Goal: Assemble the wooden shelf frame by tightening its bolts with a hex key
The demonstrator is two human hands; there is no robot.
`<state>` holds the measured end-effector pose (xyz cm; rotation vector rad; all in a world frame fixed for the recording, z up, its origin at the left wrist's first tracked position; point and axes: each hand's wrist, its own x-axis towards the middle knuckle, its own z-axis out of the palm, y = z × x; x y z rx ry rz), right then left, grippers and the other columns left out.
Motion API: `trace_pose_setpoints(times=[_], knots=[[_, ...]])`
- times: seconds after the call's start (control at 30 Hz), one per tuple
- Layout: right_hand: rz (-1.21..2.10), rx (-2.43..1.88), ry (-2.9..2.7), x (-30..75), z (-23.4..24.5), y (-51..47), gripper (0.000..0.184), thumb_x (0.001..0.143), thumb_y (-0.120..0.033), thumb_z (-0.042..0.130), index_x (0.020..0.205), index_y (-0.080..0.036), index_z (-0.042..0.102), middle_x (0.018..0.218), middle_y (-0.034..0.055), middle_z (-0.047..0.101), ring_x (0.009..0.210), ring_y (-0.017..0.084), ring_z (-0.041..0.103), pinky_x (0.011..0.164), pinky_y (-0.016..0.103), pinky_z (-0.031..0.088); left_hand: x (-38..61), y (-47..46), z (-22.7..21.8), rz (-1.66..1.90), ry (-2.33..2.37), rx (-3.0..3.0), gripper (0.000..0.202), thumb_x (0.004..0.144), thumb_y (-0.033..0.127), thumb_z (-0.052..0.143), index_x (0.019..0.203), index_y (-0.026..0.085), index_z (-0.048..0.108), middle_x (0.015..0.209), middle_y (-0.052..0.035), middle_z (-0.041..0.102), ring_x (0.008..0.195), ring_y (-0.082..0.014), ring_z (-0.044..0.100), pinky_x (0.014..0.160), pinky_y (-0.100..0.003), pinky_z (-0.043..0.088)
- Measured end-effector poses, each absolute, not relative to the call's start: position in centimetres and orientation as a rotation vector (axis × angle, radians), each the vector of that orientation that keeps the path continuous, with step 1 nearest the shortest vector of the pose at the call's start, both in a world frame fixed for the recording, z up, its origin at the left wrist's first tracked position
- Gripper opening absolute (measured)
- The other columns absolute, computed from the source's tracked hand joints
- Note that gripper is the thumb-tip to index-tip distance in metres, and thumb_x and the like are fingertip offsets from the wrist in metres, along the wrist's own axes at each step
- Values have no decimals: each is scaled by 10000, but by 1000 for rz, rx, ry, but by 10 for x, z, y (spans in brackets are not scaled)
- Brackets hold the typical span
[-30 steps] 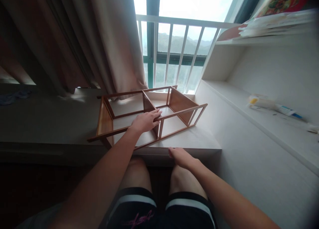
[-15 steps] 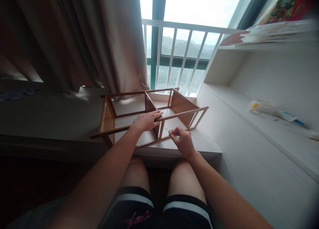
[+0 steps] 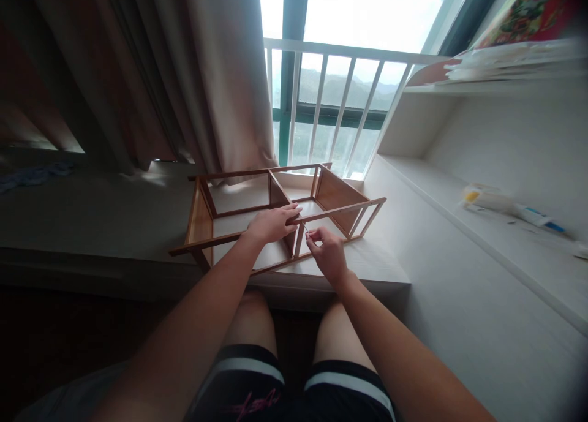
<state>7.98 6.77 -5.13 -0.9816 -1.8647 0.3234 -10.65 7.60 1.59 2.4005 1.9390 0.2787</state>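
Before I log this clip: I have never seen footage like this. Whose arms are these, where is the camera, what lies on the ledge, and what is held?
There is no machine: a person wears one camera on the head, looking down at their two bare hands. On the white ledge lies a brown wooden shelf frame. The left hand rests on its front rail. The right hand pinches a small thin metal piece beside the middle upright; it is too small to tell what it is.

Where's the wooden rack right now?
Head view, centre: the wooden rack lies on the ledge below the window railing, left hand on its front rail, right hand alongside.
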Motion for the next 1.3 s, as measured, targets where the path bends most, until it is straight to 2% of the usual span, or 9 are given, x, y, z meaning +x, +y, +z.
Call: trace_pose_setpoints(times=[0.5, 0.67, 0.83, 1.0, 1.17, 1.23, 1.3], knots=[[202, -917, -1978, 80, -56, 68, 172, 898, -274, 486, 843, -173, 613, 871, 63, 695, 828, 151, 645, 794, 267, 470, -108, 79, 11, 288, 1940, 2419, 586, 817, 607, 416, 1386, 533, 295, 1523, 131, 288, 1179, -229, 575, 947, -371, 495], [490, -1072, -1759, 72, -53, 60, 261, 857, -409, 557, 758, -170, 586, 750, 46, 681, 678, 138, 635, 700, 260, 473, -107, 78, 13, 272, 1949, 2406, 602, 814, 604, 426, 1395, 518, 294, 1526, 122, 286, 1184, -228, 572, 974, -361, 482], [826, -1114, -1487, 65, -49, 56, 362, 794, -522, 599, 732, -169, 549, 710, 55, 680, 641, 160, 653, 634, 264, 492, -106, 77, 15, 270, 1952, 2397, 602, 815, 599, 432, 1395, 518, 294, 1527, 118, 285, 1172, -229, 579, 977, -361, 480], [1141, -1048, -1236, 60, -48, 59, 396, 777, -533, 593, 687, -156, 513, 691, 69, 678, 549, 155, 635, 552, 267, 509, -107, 76, 15, 281, 1954, 2396, 587, 822, 591, 421, 1391, 521, 298, 1523, 119, 296, 1161, -226, 584, 959, -359, 490], [1606, -1000, -1065, 55, -51, 61, 391, 819, -506, 488, 639, -159, 472, 573, 42, 626, 416, 135, 557, 438, 258, 457, -107, 76, 14, 275, 1962, 2387, 602, 817, 578, 443, 1396, 515, 295, 1525, 119, 293, 1166, -220, 581, 967, -343, 485], [1621, -978, -1061, 54, -52, 59, 399, 826, -520, 469, 632, -175, 426, 552, 28, 614, 394, 123, 533, 420, 244, 431, -107, 76, 14, 281, 1957, 2390, 599, 818, 584, 436, 1396, 517, 293, 1526, 122, 288, 1173, -224, 578, 971, -348, 482], [1495, -988, -1131, 55, -53, 57, 428, 842, -555, 441, 634, -183, 414, 522, 14, 591, 378, 109, 499, 413, 233, 403, -107, 75, 14, 289, 1947, 2392, 596, 819, 596, 424, 1395, 518, 295, 1524, 124, 290, 1182, -227, 572, 972, -354, 482]])
